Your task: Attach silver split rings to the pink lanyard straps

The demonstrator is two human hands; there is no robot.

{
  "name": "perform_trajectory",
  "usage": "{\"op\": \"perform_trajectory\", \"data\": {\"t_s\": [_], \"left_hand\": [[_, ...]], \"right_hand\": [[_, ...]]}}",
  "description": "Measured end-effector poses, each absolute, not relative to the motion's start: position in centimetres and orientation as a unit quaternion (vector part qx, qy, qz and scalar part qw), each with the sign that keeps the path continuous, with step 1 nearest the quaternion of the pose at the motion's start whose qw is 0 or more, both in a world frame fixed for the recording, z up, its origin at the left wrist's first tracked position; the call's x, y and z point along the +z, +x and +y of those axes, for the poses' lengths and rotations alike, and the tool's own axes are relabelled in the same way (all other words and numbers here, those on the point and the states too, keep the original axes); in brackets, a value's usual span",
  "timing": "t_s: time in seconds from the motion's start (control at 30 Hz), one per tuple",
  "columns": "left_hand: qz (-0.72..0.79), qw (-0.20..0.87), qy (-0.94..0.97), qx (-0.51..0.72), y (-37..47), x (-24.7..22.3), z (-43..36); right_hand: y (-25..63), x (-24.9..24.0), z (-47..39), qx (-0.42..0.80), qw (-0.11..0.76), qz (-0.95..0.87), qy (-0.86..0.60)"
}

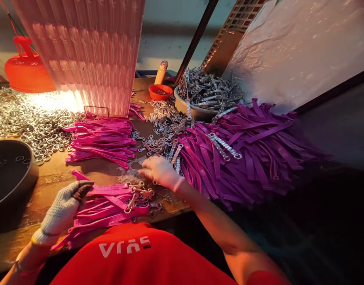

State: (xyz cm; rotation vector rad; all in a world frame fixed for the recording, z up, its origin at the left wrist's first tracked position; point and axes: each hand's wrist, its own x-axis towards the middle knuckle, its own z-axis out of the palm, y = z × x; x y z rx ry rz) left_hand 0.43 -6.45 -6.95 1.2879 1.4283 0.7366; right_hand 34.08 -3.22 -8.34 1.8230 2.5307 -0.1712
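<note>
My left hand [63, 206], in a white knitted glove with darkened fingertips, is closed on a pink strap [110, 196]. This strap slants down to the right, over a pile of similar pink straps [93, 215] at the table's front edge. Metal rings and chain links [140, 194] lie at the right ends of that pile. My right hand [161, 172], also white-gloved and slightly blurred, hovers beside a heap of small metal links [160, 144]. Its fingers reach out to the left, slightly apart, with nothing visible in them.
Another pink strap stack [101, 140] lies behind. Loose metal rings [42, 130] spread under a red lamp [29, 73]. A dark round tub [30, 166] stands left. At right, purple straps [229, 162] lie heaped before a basin [184, 103] of metal chains. A small red bowl [160, 95] stands farther back.
</note>
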Motion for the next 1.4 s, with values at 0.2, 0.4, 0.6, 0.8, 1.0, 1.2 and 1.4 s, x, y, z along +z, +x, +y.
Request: {"op": "perform_trajectory", "data": {"t_s": [0.2,0.4,0.6,0.8,1.0,1.2,1.4], "left_hand": [[0.431,0.839,0.176,0.282,5.8,-6.4,-6.1],[0.427,0.817,0.265,0.281,5.3,-7.8,-7.2],[0.507,0.684,0.431,0.299,5.8,-8.9,-8.2],[0.477,0.598,0.541,0.350,6.8,-9.0,-8.2],[0.420,0.745,0.393,0.338,7.2,-8.6,-8.8],[0.436,0.711,0.373,0.407,8.1,-8.9,-10.0],[0.420,0.747,0.406,0.318,7.0,-8.1,-9.6]], "right_hand": [[34.7,-11.8,4.9,0.037,-0.040,0.690,0.722],[35.0,-13.7,5.2,-0.006,-0.099,0.710,0.697],[30.8,-11.4,-1.4,-0.165,-0.269,0.740,0.593],[24.9,-9.2,-8.0,-0.434,-0.374,0.700,0.426],[23.9,-9.2,-8.8,-0.478,-0.484,0.533,0.502],[23.2,-9.9,-9.9,-0.402,-0.469,0.580,0.531],[25.1,-9.4,-8.5,-0.408,-0.399,0.673,0.471]]}}
